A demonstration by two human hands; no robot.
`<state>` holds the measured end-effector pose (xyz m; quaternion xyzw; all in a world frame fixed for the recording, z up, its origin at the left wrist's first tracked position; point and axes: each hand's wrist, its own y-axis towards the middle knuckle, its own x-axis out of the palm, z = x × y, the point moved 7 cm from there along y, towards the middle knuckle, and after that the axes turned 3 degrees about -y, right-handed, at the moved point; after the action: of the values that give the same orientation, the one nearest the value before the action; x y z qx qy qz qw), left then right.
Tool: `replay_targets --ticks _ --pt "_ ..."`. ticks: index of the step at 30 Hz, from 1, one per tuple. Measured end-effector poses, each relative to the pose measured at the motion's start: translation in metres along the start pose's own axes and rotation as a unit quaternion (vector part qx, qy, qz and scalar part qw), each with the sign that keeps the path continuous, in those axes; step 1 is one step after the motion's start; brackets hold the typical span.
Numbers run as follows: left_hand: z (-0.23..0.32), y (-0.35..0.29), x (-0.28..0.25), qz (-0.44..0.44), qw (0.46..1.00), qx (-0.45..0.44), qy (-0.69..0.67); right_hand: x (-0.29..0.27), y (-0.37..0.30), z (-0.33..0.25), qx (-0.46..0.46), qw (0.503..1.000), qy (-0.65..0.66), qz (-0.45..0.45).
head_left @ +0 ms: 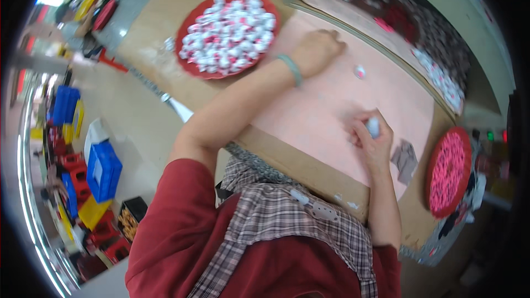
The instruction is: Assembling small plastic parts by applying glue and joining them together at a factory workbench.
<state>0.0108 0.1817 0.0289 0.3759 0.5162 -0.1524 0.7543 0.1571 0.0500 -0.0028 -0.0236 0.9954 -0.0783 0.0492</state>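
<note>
Overhead, person in red top and checked apron works at pink-covered surface (320, 110). Right hand (371, 140) has fingers curled round small white piece (374, 127), held just above surface near front edge. Left hand (316, 51) rests knuckles-down on surface beside red tray (190, 65) heaped with white-and-red pieces; fingers folded, whether anything is inside cannot be told. One loose white-and-red piece (360, 72) lies between hands. Second red tray (448, 170) sits at right; grey cloth (406, 159) just beside right hand.
</note>
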Motion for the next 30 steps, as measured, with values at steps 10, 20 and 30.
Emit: replay_targets --ticks 10,20,30 --pt "-0.003 0.003 0.004 0.014 0.999 -0.001 -0.043 0.002 -0.007 -0.001 -0.033 0.999 -0.025 0.011" --pt "-0.071 -0.090 -0.172 0.295 0.940 -0.169 -0.034 -0.002 -0.006 -0.002 -0.032 0.999 -0.026 0.020" --pt "-0.325 -0.277 -0.178 0.086 0.849 -0.511 0.102 0.000 -0.002 0.003 0.013 0.999 -0.008 0.031"
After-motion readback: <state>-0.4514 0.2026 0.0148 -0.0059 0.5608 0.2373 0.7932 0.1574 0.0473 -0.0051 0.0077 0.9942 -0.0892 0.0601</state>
